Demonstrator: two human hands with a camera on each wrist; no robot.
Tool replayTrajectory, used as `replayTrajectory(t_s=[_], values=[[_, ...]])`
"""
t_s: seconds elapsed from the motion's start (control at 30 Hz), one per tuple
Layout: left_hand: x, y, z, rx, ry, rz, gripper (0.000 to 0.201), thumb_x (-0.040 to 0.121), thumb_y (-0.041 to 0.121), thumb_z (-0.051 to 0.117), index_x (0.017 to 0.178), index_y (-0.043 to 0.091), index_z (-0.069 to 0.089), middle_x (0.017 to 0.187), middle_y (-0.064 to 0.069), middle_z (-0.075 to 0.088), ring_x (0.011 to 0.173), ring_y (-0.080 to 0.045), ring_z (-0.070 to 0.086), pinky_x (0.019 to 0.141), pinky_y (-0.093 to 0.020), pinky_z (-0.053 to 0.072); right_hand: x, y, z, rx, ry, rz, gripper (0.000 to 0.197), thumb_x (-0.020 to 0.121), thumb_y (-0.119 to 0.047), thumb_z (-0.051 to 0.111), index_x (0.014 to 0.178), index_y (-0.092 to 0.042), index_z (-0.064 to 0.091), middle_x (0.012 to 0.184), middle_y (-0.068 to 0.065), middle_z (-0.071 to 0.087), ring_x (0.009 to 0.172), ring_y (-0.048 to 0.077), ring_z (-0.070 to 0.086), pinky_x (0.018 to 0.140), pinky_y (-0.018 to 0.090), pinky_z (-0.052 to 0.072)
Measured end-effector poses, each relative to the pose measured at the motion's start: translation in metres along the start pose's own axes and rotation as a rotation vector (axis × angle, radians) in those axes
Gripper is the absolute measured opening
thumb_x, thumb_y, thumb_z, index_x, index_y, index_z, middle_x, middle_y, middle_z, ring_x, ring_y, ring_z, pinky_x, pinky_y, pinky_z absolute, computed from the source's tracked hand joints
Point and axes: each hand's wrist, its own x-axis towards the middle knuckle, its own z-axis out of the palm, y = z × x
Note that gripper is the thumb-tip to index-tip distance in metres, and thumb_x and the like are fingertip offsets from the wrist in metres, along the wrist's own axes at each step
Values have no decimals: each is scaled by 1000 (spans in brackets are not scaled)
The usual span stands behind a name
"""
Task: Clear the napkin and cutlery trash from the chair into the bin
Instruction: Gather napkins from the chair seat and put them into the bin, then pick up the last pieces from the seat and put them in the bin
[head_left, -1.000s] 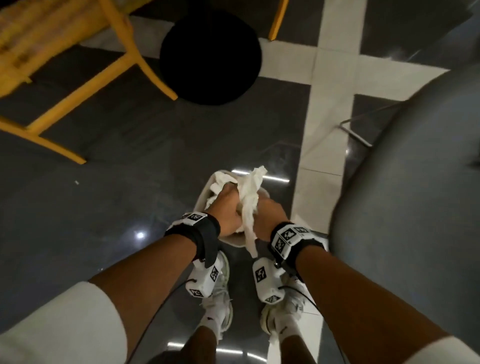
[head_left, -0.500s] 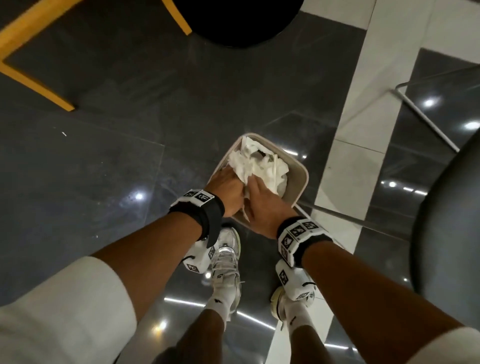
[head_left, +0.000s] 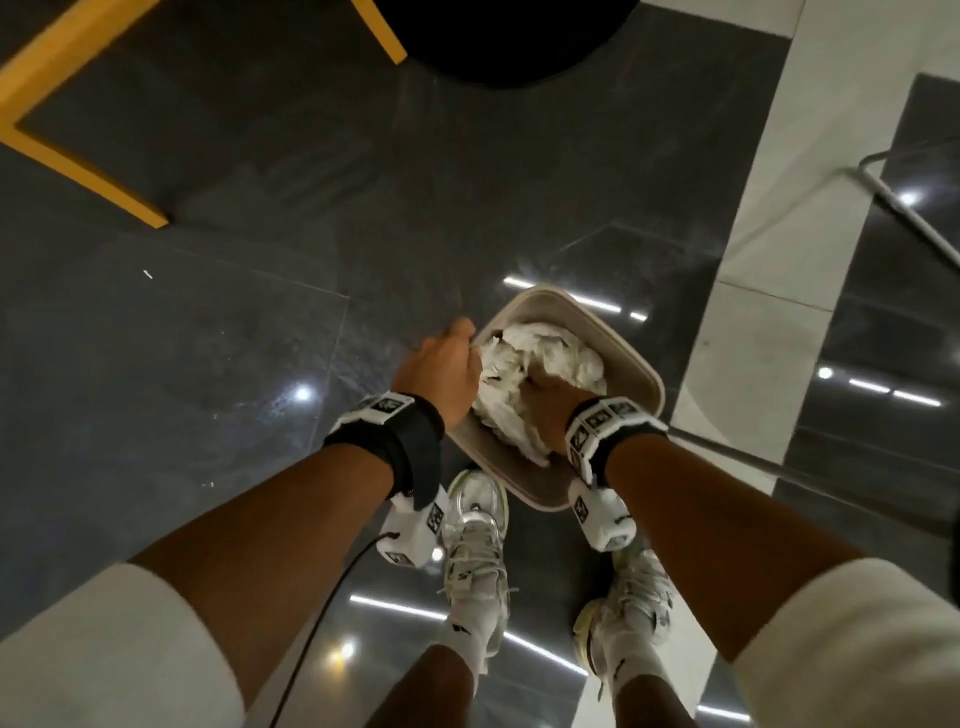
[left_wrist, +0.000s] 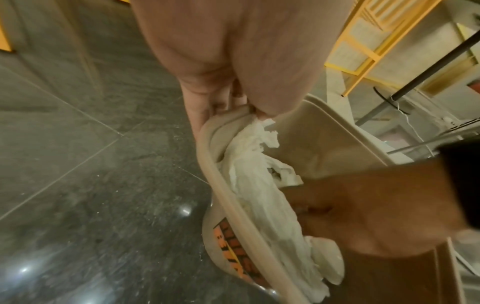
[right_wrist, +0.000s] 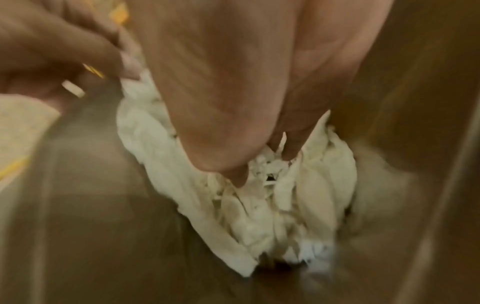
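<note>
A crumpled white napkin wad (head_left: 550, 348) lies inside the beige bin (head_left: 613, 338) on the dark floor. My right hand (head_left: 550, 410) is down in the bin, and its fairly straight fingers (right_wrist: 293, 131) press into the wad (right_wrist: 259, 216). My left hand (head_left: 441, 364) is at the bin's left rim (left_wrist: 223, 181): fingers outside, thumb inside against the napkin's edge (left_wrist: 259, 131). I cannot pick out any cutlery in the paper. The bin's outer wall carries an orange print (left_wrist: 233, 253).
Yellow chair legs (head_left: 78, 166) stand at the far left and a black round base (head_left: 509, 41) at the top. A thin metal frame (head_left: 909, 218) runs along the right. My two white shoes (head_left: 478, 519) are just in front of the bin.
The napkin wad went from above the bin down into it. My right hand followed it deeper inside, while my left hand let go of the paper and moved to the rim.
</note>
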Motion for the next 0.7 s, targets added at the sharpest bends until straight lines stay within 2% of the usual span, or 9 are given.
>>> replayTrajectory(t_s=[0.03,0.1,0.2,0.27,0.37,0.47,0.53,0.6,0.7], values=[[-1,1,1,-7,-1,-12,19,99,25,43,111,12,48,100,-16,63,93,-39,61,73,-41,48,-8,1,-8,15,24,-11,72,94,-55,38,156,-27,14,163,-7,8,147,27,23,120,51,22],[-3,9,-3,-48,-11,-63,25,97,28,47,115,12,49,115,-18,61,105,-40,59,84,-45,49,-28,-2,-27,-16,93,-38,68,95,-46,46,154,-27,20,163,0,20,146,29,28,120,49,26],[-5,36,-23,-57,11,-108,40,94,30,51,130,12,48,134,-16,53,123,-38,50,103,-48,43,-65,-8,-57,-1,156,-48,73,91,-42,52,155,-26,19,164,3,21,149,30,25,120,50,25],[-7,62,-41,-10,49,-75,42,94,27,51,133,13,48,137,-14,52,128,-37,44,108,-50,38,-100,-9,-78,60,200,-78,68,94,-37,51,154,-21,25,162,4,26,147,28,30,119,44,29],[-14,116,-65,43,94,-4,39,92,24,52,130,15,50,135,-10,56,127,-35,45,107,-49,37,-161,7,-105,254,296,-77,54,94,-28,53,146,-18,42,150,7,45,134,27,47,113,39,39],[-22,197,-78,50,126,114,36,89,19,53,125,16,53,128,-6,61,122,-33,49,104,-46,37,-233,50,-121,468,485,-82,40,91,-23,49,130,-22,59,132,5,62,118,27,60,103,41,48],[-28,264,-80,57,115,215,35,88,16,53,123,16,54,125,-4,63,120,-32,51,102,-45,37,-281,87,-129,558,598,-50,37,90,-21,48,124,-21,63,120,2,69,108,24,65,97,34,51],[-36,335,-75,54,99,320,34,87,15,54,121,17,55,122,-3,64,118,-32,52,102,-44,37,-323,128,-134,627,664,26,34,89,-21,50,119,-23,65,107,1,73,99,22,67,92,30,53],[-50,434,-58,66,66,482,33,85,16,55,118,16,55,121,-6,63,118,-34,52,101,-43,39,-368,196,-133,692,782,175,28,88,-24,52,112,-25,67,94,5,74,90,28,69,85,36,55]])
